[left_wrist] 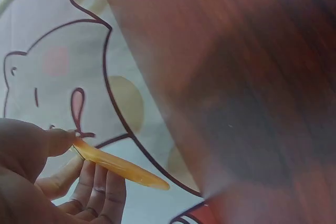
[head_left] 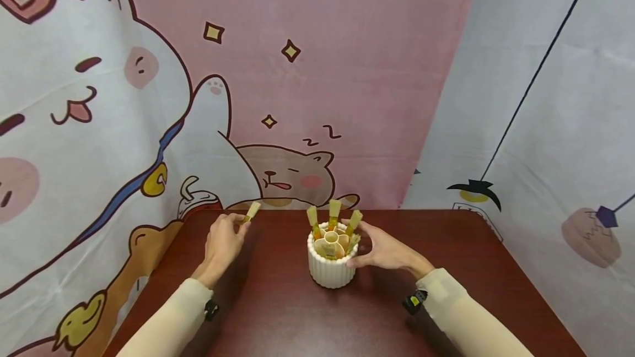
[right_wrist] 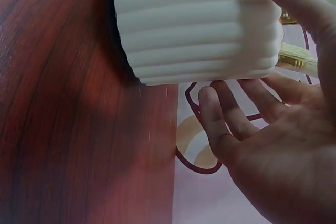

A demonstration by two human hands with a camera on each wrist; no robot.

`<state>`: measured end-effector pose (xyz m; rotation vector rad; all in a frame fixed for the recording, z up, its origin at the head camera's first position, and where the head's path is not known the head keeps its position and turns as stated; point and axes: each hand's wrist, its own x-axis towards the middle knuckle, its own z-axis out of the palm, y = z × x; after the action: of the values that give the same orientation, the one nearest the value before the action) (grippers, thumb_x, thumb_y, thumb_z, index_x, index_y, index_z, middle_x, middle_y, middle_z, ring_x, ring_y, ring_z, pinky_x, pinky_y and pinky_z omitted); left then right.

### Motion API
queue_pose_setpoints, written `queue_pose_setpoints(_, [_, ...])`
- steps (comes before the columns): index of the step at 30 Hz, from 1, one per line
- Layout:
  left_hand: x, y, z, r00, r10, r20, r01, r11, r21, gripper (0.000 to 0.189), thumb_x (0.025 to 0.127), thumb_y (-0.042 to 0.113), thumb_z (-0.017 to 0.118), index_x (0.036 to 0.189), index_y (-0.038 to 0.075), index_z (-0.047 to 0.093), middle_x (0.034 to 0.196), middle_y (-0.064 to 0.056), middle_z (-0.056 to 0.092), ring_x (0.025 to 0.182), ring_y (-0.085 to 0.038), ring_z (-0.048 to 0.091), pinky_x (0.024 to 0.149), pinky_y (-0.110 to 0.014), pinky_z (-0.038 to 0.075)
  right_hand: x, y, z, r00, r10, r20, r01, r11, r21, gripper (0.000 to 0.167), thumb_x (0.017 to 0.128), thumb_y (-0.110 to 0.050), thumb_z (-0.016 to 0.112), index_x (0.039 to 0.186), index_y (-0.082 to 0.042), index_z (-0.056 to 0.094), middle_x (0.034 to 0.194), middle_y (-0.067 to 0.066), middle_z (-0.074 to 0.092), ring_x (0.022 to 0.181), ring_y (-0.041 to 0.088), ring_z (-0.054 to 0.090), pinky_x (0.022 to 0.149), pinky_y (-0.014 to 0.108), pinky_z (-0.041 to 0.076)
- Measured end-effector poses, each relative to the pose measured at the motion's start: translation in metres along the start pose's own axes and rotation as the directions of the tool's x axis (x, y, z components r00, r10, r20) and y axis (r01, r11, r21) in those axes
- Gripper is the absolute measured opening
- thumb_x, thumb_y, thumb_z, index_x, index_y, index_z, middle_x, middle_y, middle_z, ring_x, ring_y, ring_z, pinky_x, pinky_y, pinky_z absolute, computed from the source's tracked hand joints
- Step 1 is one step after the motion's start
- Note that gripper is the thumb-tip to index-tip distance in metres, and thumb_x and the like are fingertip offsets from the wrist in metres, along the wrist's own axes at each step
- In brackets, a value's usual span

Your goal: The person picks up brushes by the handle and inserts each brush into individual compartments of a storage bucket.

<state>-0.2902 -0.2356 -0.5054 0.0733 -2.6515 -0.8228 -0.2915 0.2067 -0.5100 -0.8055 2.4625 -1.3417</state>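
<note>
My left hand (head_left: 223,244) pinches a paintbrush (head_left: 252,211) between thumb and fingers above the left side of the table, its pale bristles pointing up and right. In the left wrist view its amber handle (left_wrist: 126,169) lies across the fingers. A white ribbed brush holder (head_left: 331,271) stands upright on the table, divided inside into compartments around a central ring. Several similar brushes (head_left: 334,209) stand in it, bristles up. My right hand (head_left: 392,249) grips the holder from its right side, the thumb at the near wall; some fingers are hidden behind it in the head view.
The dark reddish-brown table (head_left: 278,313) reaches back to a hanging cloth (head_left: 367,81) printed with cartoon animals. Beyond the table's right edge hangs more pale printed cloth (head_left: 555,125). Each wrist wears a small dark device (head_left: 414,301) on a strap.
</note>
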Motion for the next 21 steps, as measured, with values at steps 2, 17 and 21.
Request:
queue_pose_setpoints(2, [-0.001,0.007,0.0,1.0,0.012,-0.009,-0.012,1.0,-0.009,0.033,0.112,0.028,0.081,0.136,0.006,0.082,0.129,-0.023,0.077,0.109,-0.047,0.078,0.089,-0.066,0.064,0.001,0.002,0.001,1.0,-0.008,-0.003,0.008,1.0,0.015,0.104,0.092,-0.034,0.103,0.175,-0.01,0.044,0.163,0.019,0.067,0.146,0.035,0.07,0.119,0.06,0.061])
queue_pose_setpoints(17, [-0.013,0.046,0.001,0.995,0.082,-0.056,-0.09,0.985,-0.148,0.027,0.109,0.021,0.086,0.128,0.003,0.084,0.112,-0.016,0.08,0.091,-0.031,0.075,0.076,-0.038,0.056,0.002,0.007,0.01,0.995,-0.05,-0.085,0.05,0.999,-0.011,0.102,0.087,-0.034,0.107,0.169,-0.013,0.051,0.149,0.011,0.074,0.128,0.026,0.074,0.106,0.042,0.065])
queue_pose_setpoints(21, [-0.016,0.056,0.001,0.995,0.082,-0.064,-0.093,0.974,-0.208,0.026,0.109,0.021,0.086,0.128,0.004,0.084,0.111,-0.014,0.081,0.097,-0.029,0.08,0.08,-0.029,0.057,-0.001,0.006,0.012,0.993,-0.042,-0.11,0.037,0.998,-0.049,0.105,0.085,-0.039,0.108,0.169,-0.013,0.052,0.154,0.009,0.072,0.133,0.026,0.073,0.113,0.048,0.061])
